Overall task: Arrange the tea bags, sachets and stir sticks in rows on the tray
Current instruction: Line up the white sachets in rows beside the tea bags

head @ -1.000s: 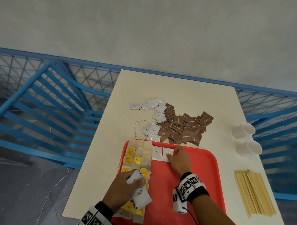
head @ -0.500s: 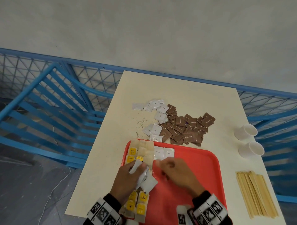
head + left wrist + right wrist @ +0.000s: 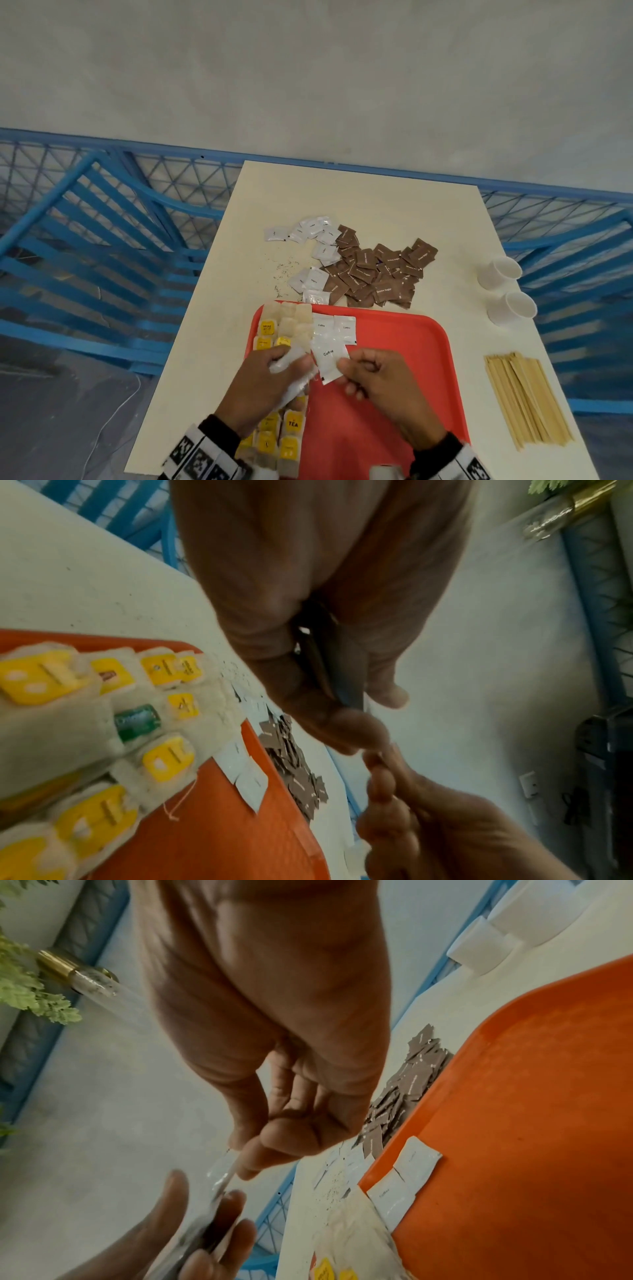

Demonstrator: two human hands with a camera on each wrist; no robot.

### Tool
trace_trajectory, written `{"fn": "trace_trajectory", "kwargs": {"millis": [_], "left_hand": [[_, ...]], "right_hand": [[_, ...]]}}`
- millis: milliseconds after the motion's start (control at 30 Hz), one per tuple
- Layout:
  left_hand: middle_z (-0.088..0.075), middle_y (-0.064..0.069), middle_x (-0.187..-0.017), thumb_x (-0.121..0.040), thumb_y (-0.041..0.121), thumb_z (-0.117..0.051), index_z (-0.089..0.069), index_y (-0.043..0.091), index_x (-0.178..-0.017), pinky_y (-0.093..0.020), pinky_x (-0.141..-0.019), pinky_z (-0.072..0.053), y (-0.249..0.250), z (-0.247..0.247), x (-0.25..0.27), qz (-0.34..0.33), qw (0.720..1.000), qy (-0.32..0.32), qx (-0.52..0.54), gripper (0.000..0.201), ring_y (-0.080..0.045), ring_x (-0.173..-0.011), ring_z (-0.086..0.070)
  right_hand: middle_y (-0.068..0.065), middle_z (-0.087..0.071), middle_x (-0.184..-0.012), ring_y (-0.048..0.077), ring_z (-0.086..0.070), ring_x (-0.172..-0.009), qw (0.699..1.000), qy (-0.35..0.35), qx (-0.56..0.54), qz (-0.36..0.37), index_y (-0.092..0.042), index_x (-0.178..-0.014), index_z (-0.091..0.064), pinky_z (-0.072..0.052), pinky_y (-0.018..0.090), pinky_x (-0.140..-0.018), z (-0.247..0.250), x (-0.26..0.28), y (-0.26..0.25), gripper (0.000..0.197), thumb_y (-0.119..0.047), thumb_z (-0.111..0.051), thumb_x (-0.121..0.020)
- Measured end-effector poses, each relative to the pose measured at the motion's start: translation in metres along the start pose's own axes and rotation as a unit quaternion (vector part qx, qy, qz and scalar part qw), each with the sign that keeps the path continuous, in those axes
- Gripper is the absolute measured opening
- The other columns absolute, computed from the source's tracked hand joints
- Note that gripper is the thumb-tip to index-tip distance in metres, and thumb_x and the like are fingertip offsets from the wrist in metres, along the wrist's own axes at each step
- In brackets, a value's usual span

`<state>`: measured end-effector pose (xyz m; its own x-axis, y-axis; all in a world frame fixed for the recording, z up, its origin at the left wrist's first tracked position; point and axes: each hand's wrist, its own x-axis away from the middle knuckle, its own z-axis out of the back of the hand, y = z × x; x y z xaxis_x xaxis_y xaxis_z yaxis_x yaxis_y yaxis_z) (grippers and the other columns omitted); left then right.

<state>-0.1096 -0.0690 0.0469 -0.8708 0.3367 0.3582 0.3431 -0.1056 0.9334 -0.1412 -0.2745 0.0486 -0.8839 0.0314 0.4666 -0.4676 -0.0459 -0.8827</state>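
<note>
Right hand [image 3: 387, 383] pinches one sachet [image 3: 329, 356] at its fingertips, left hand [image 3: 263, 387] curls round a stack [image 3: 291, 373] — loose stack could slip onto the tea bags [image 3: 284, 435] under those fingers.

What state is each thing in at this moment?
Right hand: pinches one white coffee sachet, lifted above the tray.
Left hand: grips a stack of white sachets.
Red tray: tea bags in rows at left, two coffee sachets beside them.
Brown sachets: loose pile on table.
Stir sticks: bundled on table.
Cups: lying on their sides.
</note>
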Motion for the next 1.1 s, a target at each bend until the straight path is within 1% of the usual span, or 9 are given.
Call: {"fn": "trace_trajectory", "kwargs": {"millis": [167, 367, 500, 600, 667, 733, 833, 900, 1100], "left_hand": [[-0.071, -0.009, -0.072, -0.084, 0.031, -0.078, -0.076, 0.006, -0.087, -0.031, -0.054, -0.055, -0.015, -0.009, 0.003, 0.063, 0.996, -0.051, -0.032, 0.025, -0.017, -0.06, -0.067], [-0.07, -0.02, -0.074, -0.084, 0.034, -0.078, -0.069, -0.005, -0.086, -0.044, -0.06, -0.059, -0.038, 0.007, 0.002, 0.103, 0.987, -0.074, -0.098, 0.04, -0.034, -0.065, -0.072], [-0.058, -0.008, -0.06, -0.087, 0.023, -0.076, -0.063, 0.004, -0.065, -0.039, -0.056, -0.058, -0.051, 0.013, 0.004, 0.123, 0.989, -0.03, -0.078, 0.031, -0.023, -0.055, -0.063], [-0.053, -0.002, -0.055, -0.086, 0.018, -0.076, -0.06, 0.013, -0.055, -0.028, -0.049, -0.05, -0.052, 0.02, 0.011, 0.117, 0.99, -0.008, -0.072, 0.035, -0.017, -0.049, -0.057], [-0.049, 0.005, -0.05, -0.086, 0.016, -0.076, -0.057, 0.021, -0.049, -0.025, -0.048, -0.046, -0.053, 0.026, 0.013, 0.111, 0.991, -0.002, -0.076, 0.042, -0.014, -0.045, -0.052], [-0.048, 0.001, -0.052, -0.086, 0.017, -0.076, -0.057, 0.01, -0.054, -0.028, -0.052, -0.046, -0.054, 0.031, 0.013, 0.117, 0.99, 0.002, -0.076, 0.038, -0.017, -0.048, -0.05], [-0.052, -0.008, -0.058, -0.085, 0.021, -0.077, -0.061, -0.004, -0.069, -0.039, -0.057, -0.053, -0.058, 0.033, 0.012, 0.137, 0.988, 0.001, -0.068, 0.034, -0.021, -0.055, -0.053], [-0.057, -0.009, -0.059, -0.085, 0.021, -0.077, -0.066, -0.003, -0.072, -0.04, -0.058, -0.056, -0.058, 0.031, 0.012, 0.142, 0.988, 0.004, -0.059, 0.029, -0.023, -0.056, -0.057], [-0.056, -0.003, -0.055, -0.087, 0.014, -0.075, -0.061, 0.015, -0.055, -0.025, -0.047, -0.048, -0.053, 0.024, 0.012, 0.118, 0.991, 0.002, -0.058, 0.035, -0.013, -0.046, -0.054]], "right_hand": [[0.004, -0.066, -0.063, 0.006, -0.055, -0.052, 1.0, -0.013, -0.006, -0.009, -0.004, -0.084, -0.073, -0.043, 0.018, -0.053, -0.008, 0.005, 0.011, 0.02, -0.024, -0.075, -0.086], [-0.007, -0.063, -0.059, 0.002, -0.051, -0.053, 0.997, -0.04, 0.066, -0.027, -0.006, -0.08, -0.073, -0.04, 0.015, -0.054, -0.008, -0.007, 0.03, 0.009, -0.013, -0.077, -0.084], [-0.006, -0.062, -0.056, 0.005, -0.05, -0.05, 0.995, 0.059, 0.054, -0.066, -0.003, -0.076, -0.073, -0.04, 0.016, -0.05, -0.005, -0.031, 0.047, 0.013, -0.012, -0.076, -0.085], [-0.009, -0.06, -0.051, 0.006, -0.051, -0.049, 0.983, 0.113, 0.103, -0.097, -0.015, -0.057, -0.066, -0.042, 0.019, -0.052, -0.004, -0.056, 0.065, 0.028, -0.012, -0.077, -0.083], [-0.009, -0.062, -0.052, 0.007, -0.054, -0.052, 0.974, 0.13, 0.145, -0.112, -0.016, -0.052, -0.063, -0.045, 0.024, -0.056, -0.007, -0.069, 0.076, 0.033, -0.015, -0.079, -0.08], [-0.006, -0.068, -0.06, 0.007, -0.06, -0.057, 0.968, 0.138, 0.176, -0.113, -0.011, -0.06, -0.07, -0.048, 0.023, -0.057, -0.009, -0.078, 0.082, 0.023, -0.018, -0.082, -0.078], [-0.003, -0.071, -0.068, 0.004, -0.06, -0.06, 0.96, 0.163, 0.207, -0.095, -0.007, -0.07, -0.071, -0.043, 0.015, -0.053, -0.011, -0.08, 0.082, 0.023, -0.025, -0.084, -0.077], [-0.001, -0.071, -0.072, 0.005, -0.059, -0.062, 0.951, 0.179, 0.236, -0.09, -0.004, -0.075, -0.068, -0.04, 0.016, -0.052, -0.011, -0.077, 0.08, 0.028, -0.028, -0.083, -0.078], [0.003, -0.068, -0.081, 0.013, -0.056, -0.071, 0.942, 0.178, 0.271, -0.084, -0.006, -0.084, -0.062, -0.037, 0.021, -0.057, -0.023, -0.078, 0.08, 0.03, -0.029, -0.08, -0.076]]}}
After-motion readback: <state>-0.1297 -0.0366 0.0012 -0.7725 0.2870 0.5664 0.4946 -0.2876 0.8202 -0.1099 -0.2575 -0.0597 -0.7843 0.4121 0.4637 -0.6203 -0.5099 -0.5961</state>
